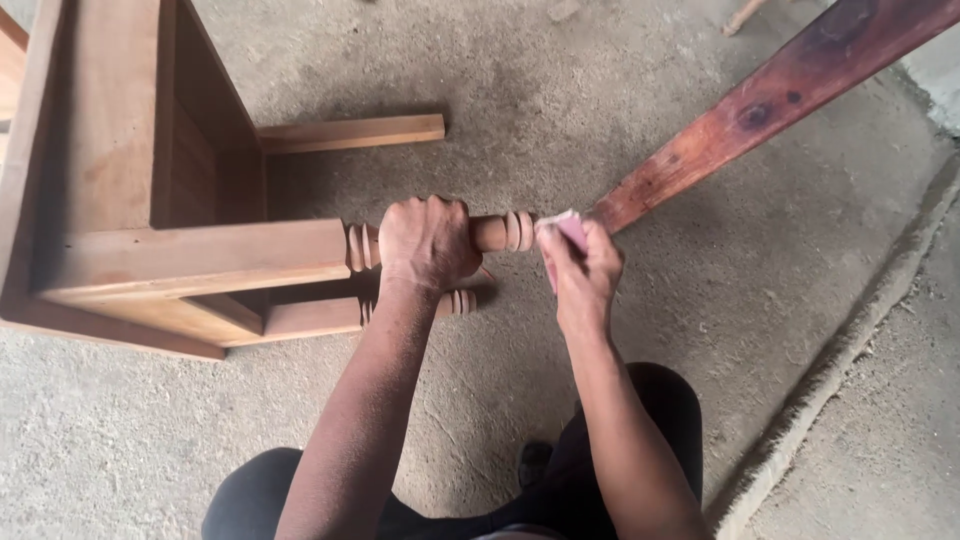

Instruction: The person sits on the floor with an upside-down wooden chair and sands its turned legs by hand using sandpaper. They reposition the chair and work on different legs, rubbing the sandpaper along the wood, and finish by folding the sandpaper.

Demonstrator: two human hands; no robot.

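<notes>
lying on its side on the floor, the small wooden table [120,200] shows pale reddish-brown wood, planed smooth, with square upper legs that turn into rounded beads and rings toward the foot. the turned leg [500,232] nearest the camera runs from nine o'clock toward three o'clock through the middle of the view; a second turned leg [330,316] lies just below it, and a plain square leg [350,132] sticks out at about eleven o'clock.

the left hand [428,243] is wrapped over the round part of the turned leg, fingers curled fully around it. the right hand [580,270], just to the three o'clock side, pinches a folded piece of sandpaper [568,226], pinkish with a pale edge, between thumb and fingers, and presses it against the ringed tip of the same leg.

a dark red-brown plank [770,105], rougher and knotted, slants up toward one o'clock from just beside the sandpaper. the concrete floor [560,110] is grey, gritty and dusty, with a raised rough edge at four o'clock. the person's dark trousers [260,495] show at six o'clock.
</notes>
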